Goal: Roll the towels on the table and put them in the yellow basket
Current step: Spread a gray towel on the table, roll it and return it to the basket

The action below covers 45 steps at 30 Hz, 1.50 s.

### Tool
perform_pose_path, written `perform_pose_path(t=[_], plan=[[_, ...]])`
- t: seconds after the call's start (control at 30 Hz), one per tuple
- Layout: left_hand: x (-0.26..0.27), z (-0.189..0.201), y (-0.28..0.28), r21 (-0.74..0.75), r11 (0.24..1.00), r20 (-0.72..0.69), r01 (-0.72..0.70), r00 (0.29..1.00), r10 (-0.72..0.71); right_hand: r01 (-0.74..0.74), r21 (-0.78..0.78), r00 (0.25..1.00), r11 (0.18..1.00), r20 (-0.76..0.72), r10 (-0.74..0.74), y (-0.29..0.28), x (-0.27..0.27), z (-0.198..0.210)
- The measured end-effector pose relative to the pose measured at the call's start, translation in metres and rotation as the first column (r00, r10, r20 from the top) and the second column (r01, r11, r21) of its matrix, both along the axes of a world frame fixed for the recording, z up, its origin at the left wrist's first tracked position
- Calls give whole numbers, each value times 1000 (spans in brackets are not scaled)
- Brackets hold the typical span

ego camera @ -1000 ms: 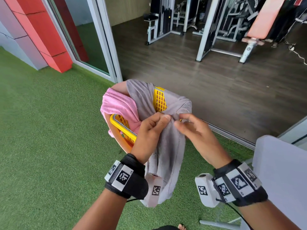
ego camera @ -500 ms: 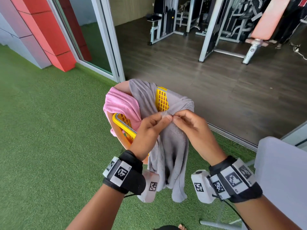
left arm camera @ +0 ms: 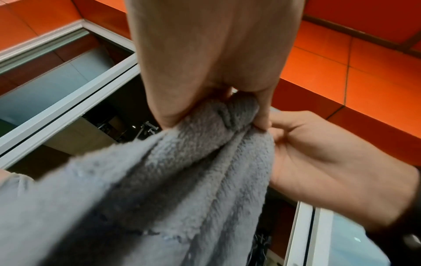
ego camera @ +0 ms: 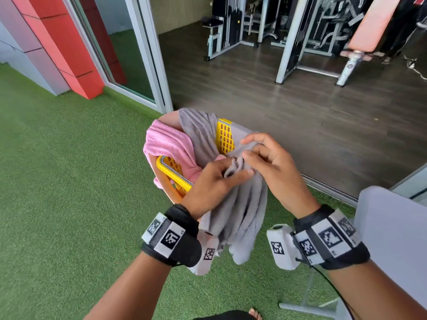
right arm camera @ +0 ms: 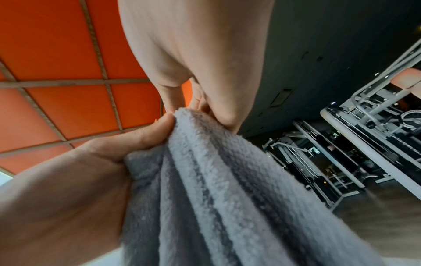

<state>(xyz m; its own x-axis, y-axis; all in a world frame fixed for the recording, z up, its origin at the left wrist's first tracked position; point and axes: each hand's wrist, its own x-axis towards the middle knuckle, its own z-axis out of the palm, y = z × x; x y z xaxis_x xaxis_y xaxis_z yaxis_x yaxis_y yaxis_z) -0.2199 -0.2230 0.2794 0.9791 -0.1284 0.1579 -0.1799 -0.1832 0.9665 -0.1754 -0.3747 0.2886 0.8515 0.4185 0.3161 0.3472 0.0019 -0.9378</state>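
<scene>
Both hands work at one bunched spot of a grey towel (ego camera: 240, 211), held up in the air above the green turf (ego camera: 69, 192). The left hand (ego camera: 212, 183) pinches a gathered fold between thumb and fingers, and the right hand (ego camera: 272, 167) pinches the same bunch from the other side, its outer fingers spread loose. From the pinch the cloth hangs down in long folds — not rolled at all.

Behind the hands the yellow basket (ego camera: 225, 137) sits on what looks like an orange stool, though most of that is hidden. A pink towel (ego camera: 168, 144) lies over the basket's near rim, and more grey cloth is draped over its far side; whether that is the same towel or a second one I cannot tell.

By this showing the task is barely begun — nothing visible is rolled, and the white table (ego camera: 392, 239) at the right shows only its edge.
</scene>
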Motion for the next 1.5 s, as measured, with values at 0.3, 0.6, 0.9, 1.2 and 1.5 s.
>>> perform_pose_path(t=[0.3, 0.6, 0.9, 1.2, 1.5], plan=[[10, 30, 32, -213, 932, -5, -295, 954, 300, -33, -84, 989, 996, -149, 20, -15, -15, -45], [3, 7, 23, -215, 977, -98, 15, 995, -36, -60, -41, 995, 997, -81, 57, -6, -5, -8], [5, 3, 23, -208, 975, -57, -82, 996, 71, -67, -37, 996, 997, -68, 65, -6, -4, -5], [17, 13, 39, -550, 795, -250, -256, 959, 135, -79, -125, 978, 989, -204, 52, -12, -9, -27], [7, 2, 12, -373, 927, -217, -46, 975, -39, -43, 5, 985, 999, -166, 44, -4, 7, 3]])
